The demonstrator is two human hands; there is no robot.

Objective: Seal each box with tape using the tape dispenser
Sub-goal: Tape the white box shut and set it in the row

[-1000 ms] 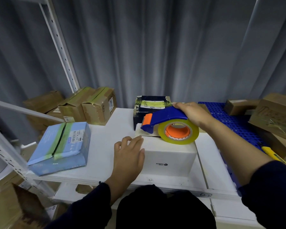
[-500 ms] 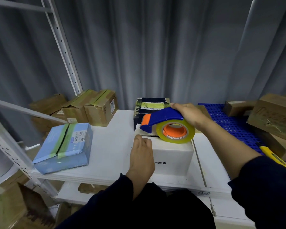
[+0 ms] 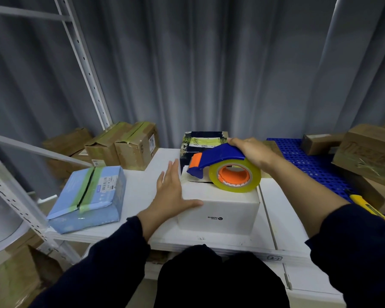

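The white rectangular cardboard box (image 3: 218, 203) sits at the centre of the frame on the white shelf board (image 3: 282, 218), its printed front face turned toward the lower edge of the picture. The right hand (image 3: 253, 152) curls over the back of the blue-and-orange plastic tape dispenser (image 3: 218, 157) and grips it. The dispenser's yellowish clear tape roll (image 3: 235, 175) rests on the rear right part of the box's top.

The dispenser's long axis runs across the frame. Its orange nose points to the left and the roll sits on the right, under the gripping hand. The nose is at the box's back edge, where what seems to be a raised flap shows; whether tape is already stuck there I cannot tell. Nearly all of the untaped top lies toward the lower part of the frame from the grip, so the run of tape probably has to come that way, which would call for turning the dispenser first.

The left hand (image 3: 171, 194) is flat with straight fingers and holds nothing. Its palm presses on the box's left side and its thumb lies along the near top edge. It is the nearer hand for bracing the box against the pull.

A dark printed box (image 3: 205, 141) stands just behind the white one.
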